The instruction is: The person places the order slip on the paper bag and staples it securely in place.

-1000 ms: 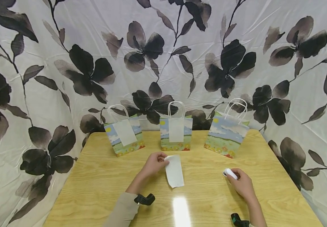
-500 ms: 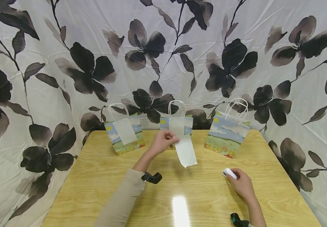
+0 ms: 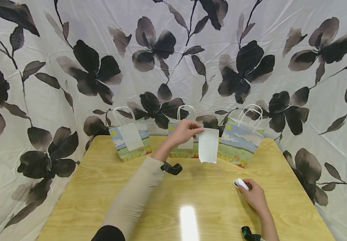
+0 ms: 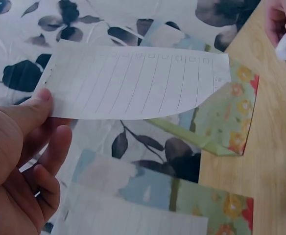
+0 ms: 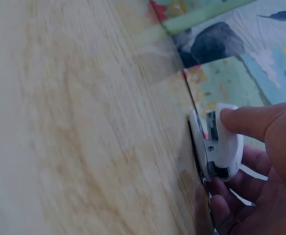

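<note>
My left hand (image 3: 185,133) pinches a torn-edged sheet of lined paper (image 3: 208,146) by its top corner. In the left wrist view the sheet (image 4: 143,83) shows ruled lines and a row of small boxes. It hangs between the middle gift bag (image 3: 174,154) and the right gift bag (image 3: 239,144), overlapping the right one's edge in the head view. Low over the table at right, my right hand (image 3: 256,197) grips a small white stapler (image 3: 241,184), with the thumb on its top arm (image 5: 228,142).
A third gift bag (image 3: 143,134) stands at the back left with a white paper (image 3: 131,137) on its front. Another paper (image 3: 186,145) is on the middle bag, partly behind my left hand. A floral cloth (image 3: 167,77) hangs behind the wooden table (image 3: 116,187).
My left hand has carried the sheet up and to the right, from over the table past the middle bag to beside the right bag. The right hand stays nearly still with the stapler.
</note>
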`<state>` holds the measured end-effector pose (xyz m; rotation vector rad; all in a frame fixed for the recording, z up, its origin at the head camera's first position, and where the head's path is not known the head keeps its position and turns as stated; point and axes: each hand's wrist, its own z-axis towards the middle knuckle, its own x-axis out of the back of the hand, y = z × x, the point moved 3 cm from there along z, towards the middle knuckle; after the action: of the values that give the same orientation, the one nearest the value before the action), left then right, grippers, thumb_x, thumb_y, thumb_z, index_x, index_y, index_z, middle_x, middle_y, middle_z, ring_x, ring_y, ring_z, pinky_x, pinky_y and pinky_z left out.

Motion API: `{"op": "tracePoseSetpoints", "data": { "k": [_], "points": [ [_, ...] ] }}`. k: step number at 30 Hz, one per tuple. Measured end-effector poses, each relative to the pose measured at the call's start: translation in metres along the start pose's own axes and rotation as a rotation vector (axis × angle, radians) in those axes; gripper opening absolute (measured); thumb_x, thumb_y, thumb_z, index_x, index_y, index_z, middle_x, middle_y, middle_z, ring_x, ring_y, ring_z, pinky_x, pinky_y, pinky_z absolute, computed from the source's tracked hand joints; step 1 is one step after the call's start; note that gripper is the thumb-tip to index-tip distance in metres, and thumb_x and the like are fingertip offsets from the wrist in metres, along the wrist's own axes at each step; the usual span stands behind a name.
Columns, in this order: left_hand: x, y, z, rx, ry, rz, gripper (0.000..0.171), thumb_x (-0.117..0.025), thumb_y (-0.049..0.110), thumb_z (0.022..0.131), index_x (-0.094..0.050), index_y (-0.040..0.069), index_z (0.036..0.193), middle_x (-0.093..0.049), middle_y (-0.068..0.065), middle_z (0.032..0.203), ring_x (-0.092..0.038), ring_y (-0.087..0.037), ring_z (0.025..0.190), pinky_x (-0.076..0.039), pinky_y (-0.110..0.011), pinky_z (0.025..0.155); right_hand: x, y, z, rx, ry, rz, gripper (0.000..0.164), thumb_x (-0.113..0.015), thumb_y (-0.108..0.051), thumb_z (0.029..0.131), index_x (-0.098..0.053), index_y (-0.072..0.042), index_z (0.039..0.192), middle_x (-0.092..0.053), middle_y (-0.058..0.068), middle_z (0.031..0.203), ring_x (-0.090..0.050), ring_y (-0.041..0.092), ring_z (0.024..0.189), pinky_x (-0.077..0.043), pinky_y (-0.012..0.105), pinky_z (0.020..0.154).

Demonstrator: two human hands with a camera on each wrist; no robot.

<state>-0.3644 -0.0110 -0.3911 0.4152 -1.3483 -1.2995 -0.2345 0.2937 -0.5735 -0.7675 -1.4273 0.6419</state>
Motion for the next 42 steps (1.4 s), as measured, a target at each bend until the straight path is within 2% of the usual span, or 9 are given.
{"op": "tracePoseSetpoints", "data": {
  "k": [10,13,18,22,25,29,33,36,42],
  "points": [
    [-0.034,0.015,0.027,-0.042,-0.088,0.024,0.017,-0.066,0.022,0.095,-0.075,0.009,0.098,-0.068,0.000,0.083,-0.060,-0.017,0.064,-0.050,-0.027,0.059,-0.005,0.003,-0.006,-0.034,0.021,0.007,0.041,-0.067,-0.025,0.094,-0.059,0.004,0.122,-0.063,0.020,0.114,-0.059,0.033,0.104,-0.047,0.047,0.086],
    [-0.044,0.020,0.039,-0.049,-0.083,0.036,0.015,-0.067,0.023,0.094,-0.076,0.011,0.096,-0.068,0.002,0.081,-0.059,-0.017,0.065,-0.047,-0.026,0.056,-0.005,0.004,-0.007,-0.035,0.018,0.026,0.042,-0.068,-0.026,0.094,-0.059,0.003,0.122,-0.063,0.019,0.114,-0.059,0.032,0.104,-0.049,0.046,0.085],
    [-0.061,0.028,0.055,-0.040,-0.125,0.098,0.015,-0.068,0.023,0.093,-0.077,0.011,0.096,-0.068,0.006,0.081,-0.062,-0.017,0.070,-0.046,-0.023,0.057,-0.007,0.008,-0.009,-0.039,0.031,-0.002,0.039,-0.070,-0.026,0.092,-0.062,0.003,0.119,-0.066,0.015,0.108,-0.061,0.029,0.099,-0.049,0.038,0.080],
    [-0.073,0.034,0.068,-0.086,-0.169,0.168,0.016,-0.068,0.025,0.093,-0.076,0.012,0.098,-0.068,0.009,0.084,-0.059,-0.012,0.071,-0.045,-0.021,0.060,-0.007,0.009,-0.009,-0.036,0.056,-0.023,0.037,-0.070,-0.023,0.092,-0.063,0.004,0.116,-0.067,0.014,0.104,-0.062,0.028,0.095,-0.049,0.035,0.076],
    [-0.078,0.032,0.073,-0.096,-0.172,0.183,0.015,-0.069,0.025,0.092,-0.076,0.013,0.096,-0.067,0.010,0.083,-0.059,-0.009,0.071,-0.045,-0.021,0.061,-0.010,0.008,-0.006,-0.013,0.039,-0.014,0.038,-0.070,-0.024,0.092,-0.063,0.005,0.116,-0.067,0.015,0.103,-0.062,0.028,0.094,-0.049,0.037,0.075],
    [-0.080,0.022,0.073,-0.079,-0.175,0.189,0.014,-0.069,0.025,0.092,-0.076,0.013,0.095,-0.068,0.007,0.084,-0.063,-0.017,0.076,-0.047,-0.020,0.062,-0.017,0.006,-0.002,-0.019,0.017,-0.007,0.039,-0.071,-0.025,0.092,-0.063,0.003,0.116,-0.067,0.013,0.103,-0.062,0.026,0.094,-0.049,0.038,0.076],
    [-0.078,0.014,0.074,-0.088,-0.116,0.290,0.014,-0.070,0.030,0.091,-0.076,0.017,0.094,-0.063,0.001,0.108,-0.060,-0.018,0.095,-0.046,-0.022,0.073,-0.019,0.003,0.003,-0.016,0.011,-0.004,0.039,-0.071,-0.027,0.091,-0.064,0.002,0.117,-0.066,0.013,0.104,-0.062,0.027,0.095,-0.050,0.040,0.078],
    [-0.077,0.012,0.079,-0.104,-0.062,0.376,0.014,-0.070,0.033,0.090,-0.076,0.020,0.093,-0.052,-0.005,0.129,-0.051,-0.018,0.112,-0.044,-0.027,0.085,-0.014,0.001,0.005,-0.003,0.016,-0.006,0.040,-0.071,-0.028,0.092,-0.064,0.002,0.117,-0.066,0.014,0.106,-0.062,0.028,0.097,-0.050,0.041,0.079],
    [-0.089,0.006,0.089,-0.092,-0.059,0.347,0.012,-0.069,0.032,0.091,-0.075,0.021,0.091,-0.040,-0.008,0.146,-0.038,-0.025,0.133,-0.038,-0.037,0.102,-0.003,0.003,0.003,-0.015,0.024,-0.027,0.039,-0.070,-0.027,0.092,-0.064,0.003,0.116,-0.067,0.013,0.105,-0.062,0.028,0.096,-0.050,0.039,0.077]
  ]
}}
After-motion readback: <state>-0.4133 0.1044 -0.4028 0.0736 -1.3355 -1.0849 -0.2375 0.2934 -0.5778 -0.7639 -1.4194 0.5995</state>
